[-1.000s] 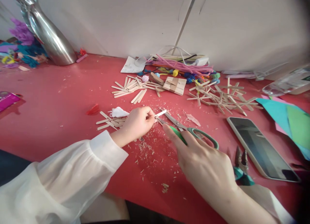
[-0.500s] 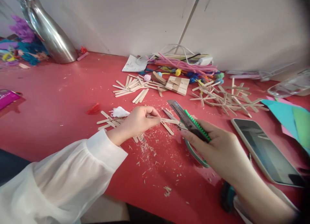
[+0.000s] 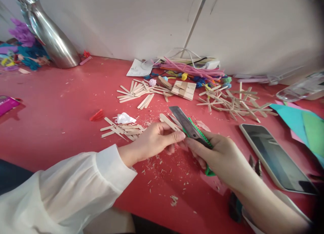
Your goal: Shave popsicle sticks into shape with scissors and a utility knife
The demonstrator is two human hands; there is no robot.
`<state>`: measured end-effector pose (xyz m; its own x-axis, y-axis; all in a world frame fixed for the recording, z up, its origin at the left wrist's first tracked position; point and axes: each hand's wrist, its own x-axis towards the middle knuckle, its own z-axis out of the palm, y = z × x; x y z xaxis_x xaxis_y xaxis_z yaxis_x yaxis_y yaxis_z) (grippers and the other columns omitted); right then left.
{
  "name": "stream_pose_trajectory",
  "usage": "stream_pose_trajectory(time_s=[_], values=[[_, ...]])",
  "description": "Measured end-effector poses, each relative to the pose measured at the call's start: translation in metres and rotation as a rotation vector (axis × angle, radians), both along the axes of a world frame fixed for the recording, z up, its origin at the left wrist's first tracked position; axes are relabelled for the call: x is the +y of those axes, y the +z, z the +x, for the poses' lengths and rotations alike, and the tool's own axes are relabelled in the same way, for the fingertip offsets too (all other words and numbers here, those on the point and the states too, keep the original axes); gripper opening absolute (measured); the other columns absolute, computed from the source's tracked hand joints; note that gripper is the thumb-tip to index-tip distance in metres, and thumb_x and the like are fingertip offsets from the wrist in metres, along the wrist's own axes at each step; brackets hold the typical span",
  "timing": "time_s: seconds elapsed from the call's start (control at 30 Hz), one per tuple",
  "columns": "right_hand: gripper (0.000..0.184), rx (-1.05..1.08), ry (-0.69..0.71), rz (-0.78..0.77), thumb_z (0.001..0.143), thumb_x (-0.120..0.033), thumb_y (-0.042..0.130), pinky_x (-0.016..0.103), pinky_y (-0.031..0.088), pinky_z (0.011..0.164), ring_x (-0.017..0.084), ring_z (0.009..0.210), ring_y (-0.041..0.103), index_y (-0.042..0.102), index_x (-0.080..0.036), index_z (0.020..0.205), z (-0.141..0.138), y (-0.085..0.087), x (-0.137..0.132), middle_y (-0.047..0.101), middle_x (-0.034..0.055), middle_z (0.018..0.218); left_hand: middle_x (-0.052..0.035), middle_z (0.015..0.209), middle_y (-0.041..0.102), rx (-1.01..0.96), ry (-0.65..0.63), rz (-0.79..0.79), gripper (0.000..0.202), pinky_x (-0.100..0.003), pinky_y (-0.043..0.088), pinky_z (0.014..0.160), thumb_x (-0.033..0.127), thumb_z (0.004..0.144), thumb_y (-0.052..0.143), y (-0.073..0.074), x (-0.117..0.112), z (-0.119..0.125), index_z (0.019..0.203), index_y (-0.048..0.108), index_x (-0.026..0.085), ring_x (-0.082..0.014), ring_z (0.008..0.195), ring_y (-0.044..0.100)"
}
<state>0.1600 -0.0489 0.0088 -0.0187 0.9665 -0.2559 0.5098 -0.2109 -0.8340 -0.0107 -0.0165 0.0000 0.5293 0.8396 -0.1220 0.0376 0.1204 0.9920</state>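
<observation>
Between its thumb and fingers, my left hand (image 3: 157,139) pinches a wooden craft stick (image 3: 167,121), which points up and away to the left. My right hand (image 3: 222,153) is wrapped round a utility knife (image 3: 193,131) with a green ridged edge and a wide, extended blade. The blade crosses just right of the stick; whether they touch I cannot tell. Both hands meet just above the table. Wood shavings (image 3: 162,166) are scattered beneath them. Left of my left hand lies a small pile of craft sticks (image 3: 121,129), beside a white crumpled clump (image 3: 125,118).
More craft sticks (image 3: 136,90) and a tangled heap of sticks (image 3: 235,100) lie farther back. Pink pipe cleaners (image 3: 192,67) rest by the wall. A phone (image 3: 273,156) and coloured paper (image 3: 303,126) are at right. A steel jug (image 3: 54,38) stands back left.
My left hand has moved right and nearer, and the stick has turned from pointing right to pointing up-left. The knife has shifted slightly left, its blade now alongside the stick.
</observation>
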Motion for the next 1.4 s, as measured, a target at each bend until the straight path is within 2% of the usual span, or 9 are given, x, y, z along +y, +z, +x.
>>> stream_pose_trajectory(time_s=[0.13,0.3,0.43,0.53,0.63,0.87,1.03,1.17,1.4], values=[[0.037,0.046,0.001,0.064,0.074,-0.054,0.056,0.019,0.032,0.035,0.007,0.034,0.040,0.046,-0.020,0.060,0.003,0.000,0.002,0.044,-0.0071,0.038,0.0030,0.055,0.052,0.155,0.034,0.089,0.026,-0.021,0.039,0.052,0.037,0.084,0.050,0.002,0.000,-0.004,0.071,0.059,0.016,-0.0078,0.050,0.048],[0.038,0.128,-0.044,0.079,0.071,-0.055,0.060,0.019,0.030,0.032,0.006,0.033,0.038,0.046,-0.020,0.064,0.005,0.001,0.004,0.045,-0.0076,0.040,0.0008,0.061,0.056,0.323,-0.187,0.336,0.026,-0.020,0.038,0.051,0.032,0.087,0.045,0.006,-0.002,-0.009,0.067,0.052,0.017,-0.0082,0.053,0.051],[0.034,0.173,-0.062,0.094,0.069,-0.050,0.065,0.019,0.032,0.034,0.006,0.035,0.038,0.047,-0.020,0.067,0.004,0.001,0.004,0.046,-0.0082,0.041,0.0002,0.063,0.059,0.335,-0.344,0.291,0.026,-0.019,0.039,0.049,0.030,0.088,0.043,0.008,-0.005,-0.009,0.065,0.047,0.017,-0.0072,0.050,0.055],[0.031,0.220,-0.045,0.082,0.069,-0.046,0.066,0.019,0.032,0.034,0.007,0.036,0.039,0.050,-0.020,0.072,0.004,-0.001,0.004,0.046,-0.0090,0.041,0.0020,0.060,0.057,0.357,-0.398,0.210,0.024,-0.018,0.038,0.046,0.026,0.088,0.042,0.009,-0.005,-0.010,0.066,0.045,0.017,-0.0064,0.045,0.054],[0.027,0.240,-0.077,0.103,0.069,-0.043,0.066,0.018,0.032,0.033,0.007,0.036,0.038,0.051,-0.021,0.075,0.006,-0.001,0.002,0.046,-0.0091,0.042,0.0034,0.059,0.053,0.361,-0.408,0.265,0.019,-0.017,0.035,0.044,0.024,0.086,0.045,0.011,-0.004,-0.011,0.068,0.045,0.018,-0.0058,0.046,0.051],[0.029,-0.040,-0.201,0.338,0.071,-0.048,0.063,0.020,0.031,0.029,0.008,0.032,0.038,0.056,-0.022,0.078,0.005,0.008,0.000,0.046,-0.0076,0.041,0.0035,0.055,0.051,0.356,-0.135,0.316,0.031,-0.018,0.034,0.045,0.036,0.089,0.041,0.006,0.003,-0.013,0.065,0.048,0.017,-0.0053,0.044,0.043],[0.035,-0.210,0.051,0.470,0.082,-0.040,0.050,0.021,0.037,0.034,0.008,0.038,0.043,0.054,-0.022,0.113,0.001,0.001,-0.009,0.062,-0.0005,0.069,0.0023,0.054,0.054,0.350,0.158,0.321,0.032,-0.020,0.038,0.051,0.034,0.089,0.041,0.000,0.012,-0.016,0.063,0.046,0.017,-0.0068,0.047,0.046],[0.037,-0.383,0.146,0.599,0.084,-0.033,0.047,0.022,0.037,0.035,0.009,0.040,0.050,0.054,-0.026,0.119,0.001,-0.003,-0.013,0.068,0.0023,0.084,0.0025,0.053,0.053,0.354,0.213,0.373,0.032,-0.021,0.039,0.055,0.031,0.089,0.040,-0.001,0.015,-0.018,0.061,0.046,0.017,-0.0070,0.049,0.047],[0.037,-0.443,0.143,0.632,0.084,-0.031,0.048,0.022,0.032,0.030,0.014,0.053,0.061,0.055,-0.023,0.119,0.002,-0.005,-0.012,0.069,0.0055,0.089,0.0032,0.051,0.052,0.426,0.233,0.437,0.033,-0.022,0.038,0.053,0.028,0.089,0.040,0.002,0.012,-0.016,0.058,0.045,0.018,-0.0073,0.048,0.048]])
